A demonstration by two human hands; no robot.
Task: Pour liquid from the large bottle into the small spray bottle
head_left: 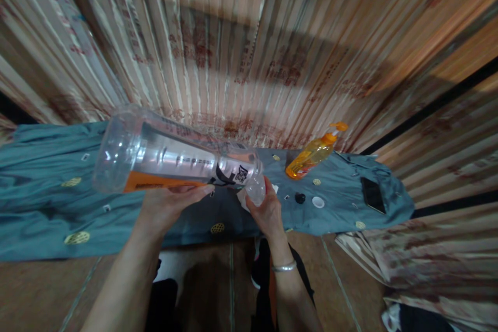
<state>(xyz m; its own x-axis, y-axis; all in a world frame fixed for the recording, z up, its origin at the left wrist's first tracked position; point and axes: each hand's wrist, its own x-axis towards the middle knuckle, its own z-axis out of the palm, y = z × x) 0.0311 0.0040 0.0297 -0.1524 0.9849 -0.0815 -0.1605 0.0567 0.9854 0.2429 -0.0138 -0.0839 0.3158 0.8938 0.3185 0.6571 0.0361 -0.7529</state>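
My left hand [169, 202] supports a large clear plastic bottle [179, 158] from below, fingers closed on its near side. The bottle lies nearly level, its wide base to the left and its neck to the right, with an orange-edged label. My right hand [268, 210] grips a small clear plastic container [256, 190] right at the bottle's mouth. Whether the two touch is hard to make out, and no liquid stream shows between them. A white piece of paper [243, 199] shows behind my right hand on the cloth.
An orange pump bottle [311, 156] stands on the teal cloth [187, 225] to the right. Nearer are a small black cap [300, 197], a white round lid [318, 202] and a dark phone [373, 194]. A patterned curtain [218, 62] hangs close behind.
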